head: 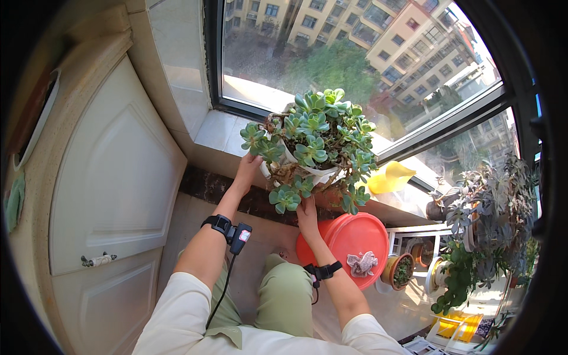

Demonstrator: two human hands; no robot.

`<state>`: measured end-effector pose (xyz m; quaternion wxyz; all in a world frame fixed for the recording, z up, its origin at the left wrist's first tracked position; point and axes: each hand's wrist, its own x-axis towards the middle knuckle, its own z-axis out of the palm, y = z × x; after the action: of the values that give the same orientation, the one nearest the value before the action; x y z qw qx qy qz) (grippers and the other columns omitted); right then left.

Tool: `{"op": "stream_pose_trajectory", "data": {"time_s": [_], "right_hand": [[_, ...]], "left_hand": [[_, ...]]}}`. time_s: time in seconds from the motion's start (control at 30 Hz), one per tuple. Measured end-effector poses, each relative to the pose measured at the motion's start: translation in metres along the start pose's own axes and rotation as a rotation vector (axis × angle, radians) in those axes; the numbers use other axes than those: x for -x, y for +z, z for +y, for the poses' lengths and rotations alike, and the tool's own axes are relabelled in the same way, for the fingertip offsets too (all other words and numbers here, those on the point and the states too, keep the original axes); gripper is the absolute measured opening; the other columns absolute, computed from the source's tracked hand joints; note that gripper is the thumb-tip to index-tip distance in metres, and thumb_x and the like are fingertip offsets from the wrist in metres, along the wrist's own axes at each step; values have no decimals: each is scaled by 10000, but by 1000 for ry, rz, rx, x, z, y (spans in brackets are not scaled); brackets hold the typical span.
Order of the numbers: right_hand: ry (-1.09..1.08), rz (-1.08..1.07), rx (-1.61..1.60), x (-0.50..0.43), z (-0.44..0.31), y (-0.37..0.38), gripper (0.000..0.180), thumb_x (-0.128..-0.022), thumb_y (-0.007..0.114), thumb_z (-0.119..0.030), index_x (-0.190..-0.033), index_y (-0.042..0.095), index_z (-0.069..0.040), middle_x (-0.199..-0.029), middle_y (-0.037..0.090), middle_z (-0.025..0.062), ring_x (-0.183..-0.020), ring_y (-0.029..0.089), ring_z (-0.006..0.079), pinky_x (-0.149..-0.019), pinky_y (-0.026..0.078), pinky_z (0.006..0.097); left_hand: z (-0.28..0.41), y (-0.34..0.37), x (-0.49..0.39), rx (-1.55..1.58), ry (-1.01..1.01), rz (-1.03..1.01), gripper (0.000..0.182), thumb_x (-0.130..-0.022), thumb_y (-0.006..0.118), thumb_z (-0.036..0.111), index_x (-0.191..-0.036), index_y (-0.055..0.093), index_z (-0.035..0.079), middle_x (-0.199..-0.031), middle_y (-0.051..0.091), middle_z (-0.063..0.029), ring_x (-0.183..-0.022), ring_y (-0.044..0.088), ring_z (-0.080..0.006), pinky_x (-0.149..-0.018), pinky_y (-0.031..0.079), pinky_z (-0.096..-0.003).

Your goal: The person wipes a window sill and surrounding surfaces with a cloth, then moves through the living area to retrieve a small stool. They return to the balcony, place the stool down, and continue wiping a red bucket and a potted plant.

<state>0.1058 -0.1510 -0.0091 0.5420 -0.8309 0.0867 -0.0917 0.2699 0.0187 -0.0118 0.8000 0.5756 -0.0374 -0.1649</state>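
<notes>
A large potted succulent with rosettes of thick green leaves is in front of me at the window, its white pot partly covered by trailing stems. My left hand grips the pot's left side, the fingertips hidden beneath leaves. Under the near side of the pot, my right hand holds on from below, its fingers mostly covered by foliage. Whether the pot's base rests on the tiled sill cannot be seen.
A yellow plastic vessel stands on the sill right of the plant. Below is a red lidded bucket with a crumpled cloth on top. Potted plants crowd the right; a white cabinet door stands left.
</notes>
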Motion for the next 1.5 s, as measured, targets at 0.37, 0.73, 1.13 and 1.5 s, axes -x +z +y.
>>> {"op": "stream_pose_trajectory", "data": {"time_s": [0.37,0.73,1.13,1.5], "right_hand": [[-24,273,334,-13,-2,2,581,-804,493,-1,-1350,308,62,-1418,292,259,-1270,302,430,-1028,279,425],[-64,246,140,-26,48,9,557,-771,531,-61,-1296,389,63,-1280,445,244,-1141,427,429,-989,304,450],[297,224,-559,1,59,-25,599,-755,564,-75,-1308,377,56,-1295,435,231,-1156,421,418,-992,309,447],[310,257,-625,-12,64,-43,628,-752,584,-99,-1322,364,48,-1318,417,225,-1185,403,408,-1007,298,444]], "left_hand": [[12,2,-22,-99,-302,-206,443,-973,434,239,-1354,385,18,-1410,367,-141,-1258,353,-191,-1052,256,-310],[-19,-14,-16,-947,296,-476,582,-879,482,3,-1422,280,63,-1376,403,-123,-1193,418,-238,-1015,316,-319],[-18,10,27,-1218,-3,-545,519,-868,532,69,-1353,354,21,-1215,504,-149,-1117,483,-279,-960,377,-386],[-8,33,43,-311,-38,-501,696,-847,558,65,-1435,186,59,-1365,383,-149,-1245,384,-267,-1030,317,-368]]}}
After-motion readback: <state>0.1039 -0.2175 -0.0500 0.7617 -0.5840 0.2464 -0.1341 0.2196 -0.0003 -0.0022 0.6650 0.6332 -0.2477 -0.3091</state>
